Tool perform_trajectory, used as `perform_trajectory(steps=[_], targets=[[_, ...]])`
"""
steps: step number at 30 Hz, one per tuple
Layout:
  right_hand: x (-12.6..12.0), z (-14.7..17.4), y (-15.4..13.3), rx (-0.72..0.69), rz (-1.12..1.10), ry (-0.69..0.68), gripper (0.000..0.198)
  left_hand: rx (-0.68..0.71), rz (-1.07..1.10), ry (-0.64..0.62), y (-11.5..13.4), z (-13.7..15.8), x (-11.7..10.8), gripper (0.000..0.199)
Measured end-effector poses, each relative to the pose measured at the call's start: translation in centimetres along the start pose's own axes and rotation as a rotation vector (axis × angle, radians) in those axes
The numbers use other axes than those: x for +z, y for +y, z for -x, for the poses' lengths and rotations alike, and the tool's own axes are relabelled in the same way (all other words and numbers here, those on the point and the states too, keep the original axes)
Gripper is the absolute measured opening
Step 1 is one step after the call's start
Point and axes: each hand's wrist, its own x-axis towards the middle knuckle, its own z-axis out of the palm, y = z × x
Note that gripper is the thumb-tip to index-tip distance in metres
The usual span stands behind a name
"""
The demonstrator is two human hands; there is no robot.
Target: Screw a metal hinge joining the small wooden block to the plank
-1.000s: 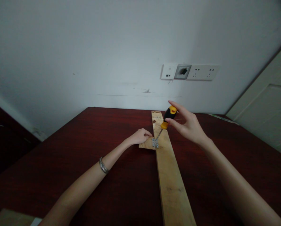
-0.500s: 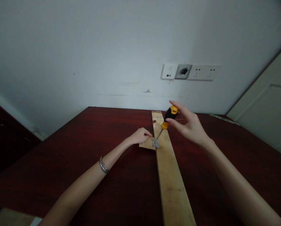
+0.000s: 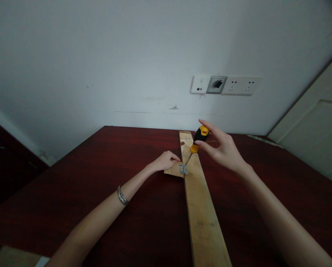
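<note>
My right hand [image 3: 221, 148] grips the black and yellow handle of a screwdriver [image 3: 201, 136], thumb and fingers on either side. The tilted shaft runs down to a small metal hinge [image 3: 184, 169], with its tip at the hinge's right leaf. That hinge spans the seam between a long wooden plank [image 3: 205, 207] and a short piece of wood [image 3: 173, 170] on its left. My left hand [image 3: 165, 161] is closed at the far edge of the short piece, fingertips close to the hinge. What lies under those fingertips is partly hidden.
A dark red tabletop [image 3: 143, 222] carries the wood. Behind it rises a white wall with sockets and a switch panel [image 3: 224, 85]. A pale door [image 3: 319, 122] stands at the right. A thin patterned strip [image 3: 264, 141] lies along the far right table edge.
My right hand and the screwdriver handle have shifted very slightly left, with the tip still at the hinge. My left hand and the wood look unmoved.
</note>
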Motion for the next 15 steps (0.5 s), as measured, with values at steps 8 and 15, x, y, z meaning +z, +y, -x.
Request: perform_trajectory(steps=[8,15], targets=[[0.01,-0.01,-0.08,-0.010,0.013,0.004,0.060,0.009,-0.007,0.003,-0.11,0.00,0.03,0.032],[0.06,-0.03,-0.07,-0.026,0.023,0.038,0.060,-0.006,-0.012,0.002,0.02,0.05,0.02,0.033]])
